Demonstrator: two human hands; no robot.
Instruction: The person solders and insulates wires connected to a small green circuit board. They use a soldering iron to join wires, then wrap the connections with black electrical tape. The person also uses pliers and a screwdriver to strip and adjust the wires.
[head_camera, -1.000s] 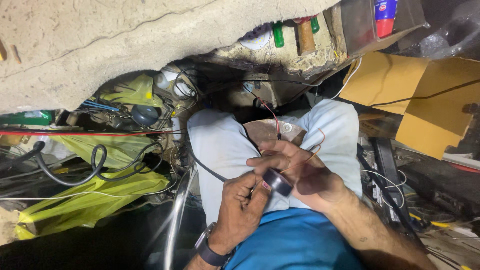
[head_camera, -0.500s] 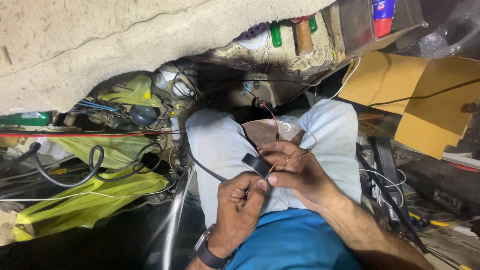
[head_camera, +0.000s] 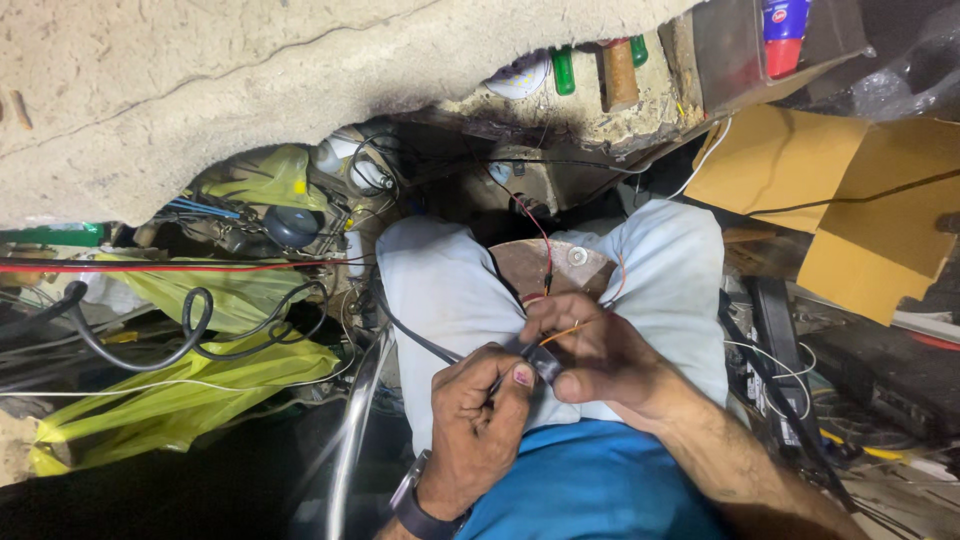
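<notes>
A rough concrete slab (head_camera: 250, 90) fills the upper left of the view. Below it, crumpled yellow plastic sheeting (head_camera: 170, 400) lies among thick black cables (head_camera: 190, 330), with a red wire (head_camera: 180, 266) running across just above them. Brown cardboard pieces (head_camera: 850, 200) sit at the upper right. The person is seated, with light grey trousers (head_camera: 440, 300) over both knees and a blue shirt (head_camera: 590, 490) at the bottom edge.

Both hands meet over the lap. The left hand (head_camera: 480, 420), with a dark wristwatch (head_camera: 415, 510) on the wrist, is curled shut, its thumb and fingers pinched on a thin black wire (head_camera: 420, 342) that runs up and left across the left knee. The right hand (head_camera: 600, 355) is closed, thumb and forefinger pressed on a small roll of black tape (head_camera: 545, 362). The tape lies between the two hands, touching the right thumb and just beside the left thumbnail. A thin orange wire (head_camera: 565, 330) crosses the right fingers just above the tape, and thin red wiring (head_camera: 535, 225) runs up from the right hand between the knees to the dark recess above. Whether the left hand also touches the tape cannot be told.

A small round metal washer (head_camera: 577, 256) rests on a brown surface (head_camera: 540, 270) between the knees.
</notes>
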